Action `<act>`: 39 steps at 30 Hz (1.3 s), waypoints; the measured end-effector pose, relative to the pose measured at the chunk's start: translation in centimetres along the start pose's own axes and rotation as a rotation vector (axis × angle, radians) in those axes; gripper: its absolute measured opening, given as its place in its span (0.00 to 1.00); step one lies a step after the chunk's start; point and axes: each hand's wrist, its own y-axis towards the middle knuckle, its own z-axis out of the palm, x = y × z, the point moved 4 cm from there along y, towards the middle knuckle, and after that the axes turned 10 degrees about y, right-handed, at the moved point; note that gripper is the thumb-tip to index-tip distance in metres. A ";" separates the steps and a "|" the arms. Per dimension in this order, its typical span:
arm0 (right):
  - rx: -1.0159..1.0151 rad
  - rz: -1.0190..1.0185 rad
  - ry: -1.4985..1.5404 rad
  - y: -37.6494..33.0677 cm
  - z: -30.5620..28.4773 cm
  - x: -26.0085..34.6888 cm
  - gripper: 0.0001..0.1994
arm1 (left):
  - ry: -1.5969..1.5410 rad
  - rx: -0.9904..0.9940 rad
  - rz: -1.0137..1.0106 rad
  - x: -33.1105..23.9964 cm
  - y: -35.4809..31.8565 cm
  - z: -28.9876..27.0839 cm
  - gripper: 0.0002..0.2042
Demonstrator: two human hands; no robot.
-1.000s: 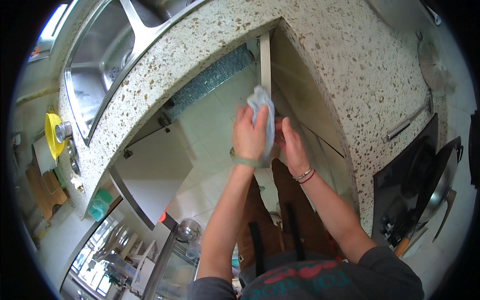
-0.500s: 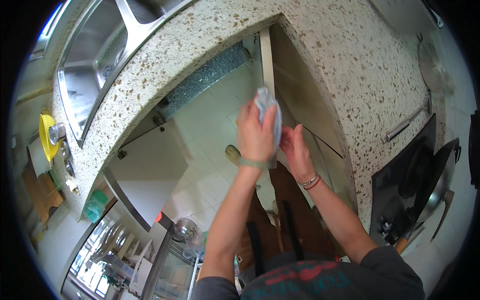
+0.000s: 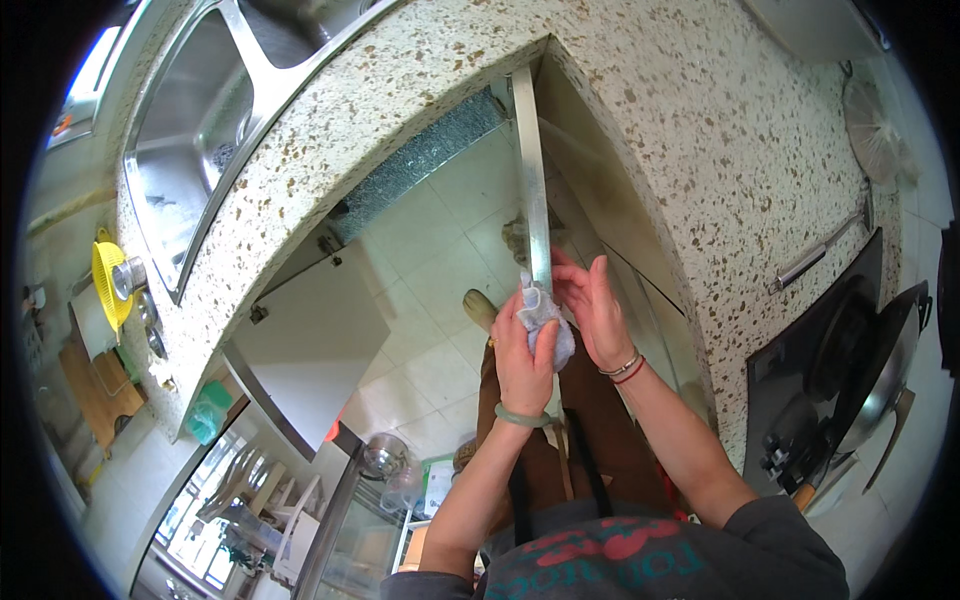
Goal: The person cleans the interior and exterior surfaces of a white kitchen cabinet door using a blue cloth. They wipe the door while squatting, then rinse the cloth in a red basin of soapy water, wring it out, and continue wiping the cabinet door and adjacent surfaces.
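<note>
My left hand (image 3: pixel 522 368) is closed around a crumpled pale grey-white cloth (image 3: pixel 556 342). The cloth sits at the near end of an open cabinet door (image 3: pixel 531 170), whose narrow top edge runs away from me beneath the countertop corner. Just right of that edge, my right hand (image 3: pixel 603 325) is held with its fingers extended and the thumb raised. Its fingertips come close to the door; whether they touch it is hidden. Nothing shows in the right hand.
Speckled countertop (image 3: pixel 690 180) curves around the corner. On it are a steel sink (image 3: pixel 180 160) at left and a black stove (image 3: pixel 800 370) with a wok (image 3: pixel 880 370) at right. Another cabinet door (image 3: pixel 310 345) stands open at left. A yellow colander (image 3: pixel 108 280) is beyond it.
My left hand has come toward me with the cloth, along the door's top edge to its near end. My right hand stays close beside it, fingers still extended.
</note>
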 end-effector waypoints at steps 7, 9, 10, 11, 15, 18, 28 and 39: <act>-0.007 -0.072 0.001 -0.3 0.0 -1.0 0.34 | -0.207 -0.152 -0.023 0.9 -1.3 1.8 0.22; -0.025 -0.070 -0.081 -0.6 -1.5 -2.1 0.32 | -0.314 -0.187 -0.091 0.5 -1.1 2.8 0.19; -0.033 -0.091 -0.106 -0.7 -1.6 -2.0 0.32 | -0.368 -0.208 -0.122 0.3 -1.0 3.2 0.18; -0.040 -0.112 -0.132 -0.8 -1.7 -2.0 0.32 | -0.390 -0.234 -0.129 0.6 -0.8 3.6 0.17; -0.042 -0.097 -0.043 -0.9 -0.8 -1.5 0.32 | -0.515 -0.252 -0.218 1.6 -0.3 4.0 0.13; -0.067 -0.027 -0.033 -0.6 -1.9 -2.5 0.32 | -0.536 -0.178 -0.224 0.8 -0.6 3.1 0.15; -0.022 -0.201 -0.137 -0.8 -0.9 -2.0 0.33 | -0.518 -0.171 -0.218 2.1 2.5 2.8 0.13; 0.008 -0.116 0.116 -1.3 -1.2 -1.4 0.35 | -0.295 -0.162 -0.066 0.4 -0.4 2.8 0.17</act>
